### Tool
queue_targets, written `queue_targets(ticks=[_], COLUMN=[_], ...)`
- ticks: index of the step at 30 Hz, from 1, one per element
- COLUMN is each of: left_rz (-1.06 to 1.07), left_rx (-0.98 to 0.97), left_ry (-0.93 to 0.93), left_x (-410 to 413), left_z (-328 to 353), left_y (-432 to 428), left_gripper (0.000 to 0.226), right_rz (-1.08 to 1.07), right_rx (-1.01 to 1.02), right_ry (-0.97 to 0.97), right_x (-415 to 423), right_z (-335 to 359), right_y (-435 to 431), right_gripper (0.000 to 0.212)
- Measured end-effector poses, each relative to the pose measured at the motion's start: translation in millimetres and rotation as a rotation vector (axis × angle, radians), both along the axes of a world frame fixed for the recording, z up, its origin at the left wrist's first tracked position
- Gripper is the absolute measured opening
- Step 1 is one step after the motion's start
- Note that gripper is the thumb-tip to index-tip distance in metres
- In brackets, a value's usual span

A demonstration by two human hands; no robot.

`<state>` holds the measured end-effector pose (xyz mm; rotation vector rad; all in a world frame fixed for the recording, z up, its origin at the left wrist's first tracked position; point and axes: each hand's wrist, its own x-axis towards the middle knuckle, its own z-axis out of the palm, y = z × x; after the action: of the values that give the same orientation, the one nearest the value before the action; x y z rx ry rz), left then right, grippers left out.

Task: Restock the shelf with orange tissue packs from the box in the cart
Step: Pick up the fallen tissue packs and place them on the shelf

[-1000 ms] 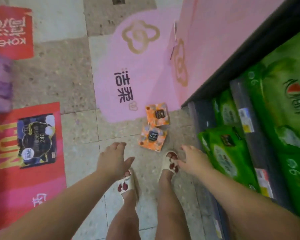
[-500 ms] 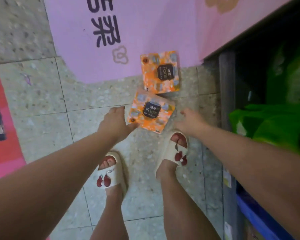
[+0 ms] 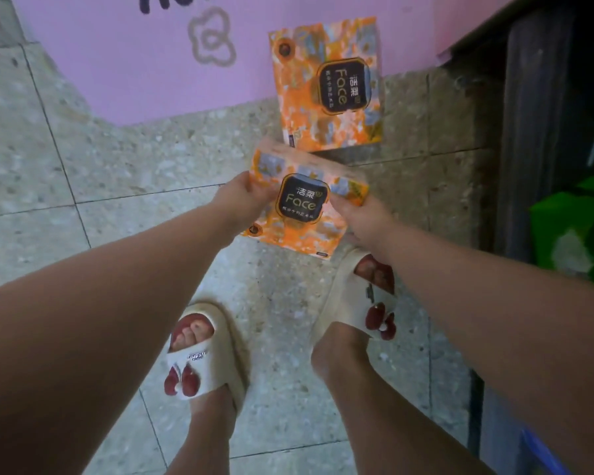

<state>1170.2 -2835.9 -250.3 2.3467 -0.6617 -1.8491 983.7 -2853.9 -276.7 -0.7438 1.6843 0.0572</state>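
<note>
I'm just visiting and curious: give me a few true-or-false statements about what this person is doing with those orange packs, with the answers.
1. The left hand and right hand both grip the near pack. True.
2. The far pack sits on a shelf. False: it lies on the floor, partly on the pink sticker.
3. The green packs are at the right edge. True.
4. The person is barefoot. False: they wear cream slippers.
</note>
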Motion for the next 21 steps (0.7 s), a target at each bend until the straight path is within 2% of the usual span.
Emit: queue_targets(ticks=[3, 7, 9, 17, 21], left_rz=[0.035, 0.07, 0.073, -0.095, -0.113], left_rx=[-0.063, -0.081, -0.092, -0.177, -0.238], left_ry=[-0.084, -0.073, -0.042, -0.047, 0.053], left_x=[-4, -9, -9, 12, 18], left_z=[20, 87, 129, 296, 378], left_y=[17, 41, 48, 58, 52], left_gripper=[0.032, 0.028, 0.03, 0.047, 0.07], right_rz=[0.001, 0.001, 0.021, -0.081, -0.113], right_rx=[-0.048, -0.086, -0.108, -0.122, -0.179], right_ry=[0.045, 0.007, 0.002, 0.016, 0.011], right_x=[-2, -6, -8, -1, -2], right_z=[20, 86, 125, 302, 384], right_y=[8, 20, 28, 53, 67], right_gripper=[0.05, 0.03, 0.03, 0.037, 0.045])
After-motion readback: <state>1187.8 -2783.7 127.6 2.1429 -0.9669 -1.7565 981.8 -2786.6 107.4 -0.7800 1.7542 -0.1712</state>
